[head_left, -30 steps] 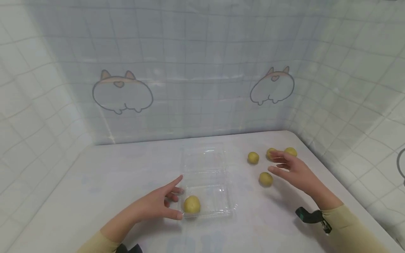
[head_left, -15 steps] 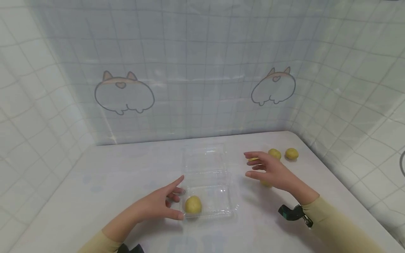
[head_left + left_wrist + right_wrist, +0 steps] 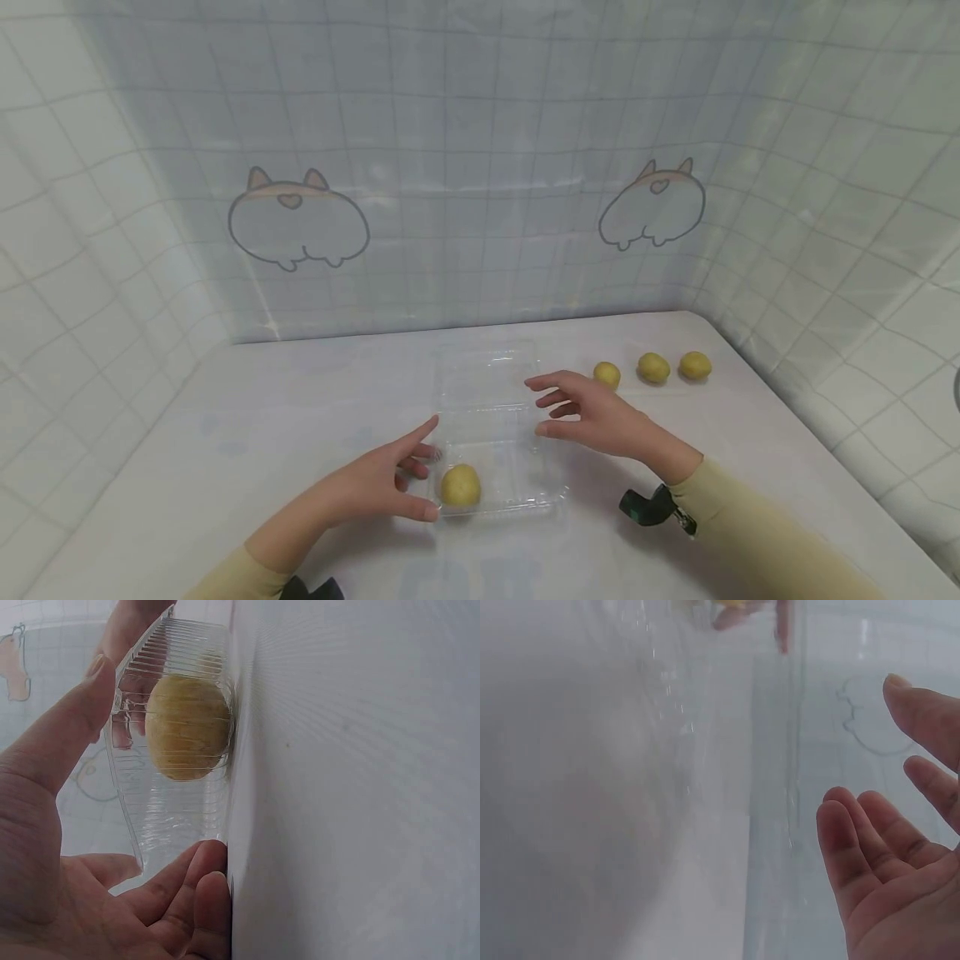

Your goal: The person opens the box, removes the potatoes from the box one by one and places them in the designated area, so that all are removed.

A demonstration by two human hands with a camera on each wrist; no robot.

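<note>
A clear plastic clamshell box (image 3: 517, 475) lies with its lid (image 3: 480, 375) folded back. One roundish yellow fruit (image 3: 460, 485), smooth with faint specks, sits in its left front part. My left hand (image 3: 382, 483) is at the left side of the box, thumb and fingers spread. In the left wrist view its thumb is close to the rim and fingertips lie low by the box's end. My right hand (image 3: 588, 412) hovers by the box's right back corner, fingers loosely bent; the right wrist view shows nothing in it.
Three more yellow fruits stand in a row at the back right: a left one (image 3: 607, 375), a middle one (image 3: 653, 367) and a right one (image 3: 695, 365). The white tabletop (image 3: 285, 417) meets a grid-patterned curtain (image 3: 480, 167) behind and on both sides.
My right hand has moved left from the fruits at the back right towards the box. A front fruit on the right is now hidden behind the right arm. My left hand stays put.
</note>
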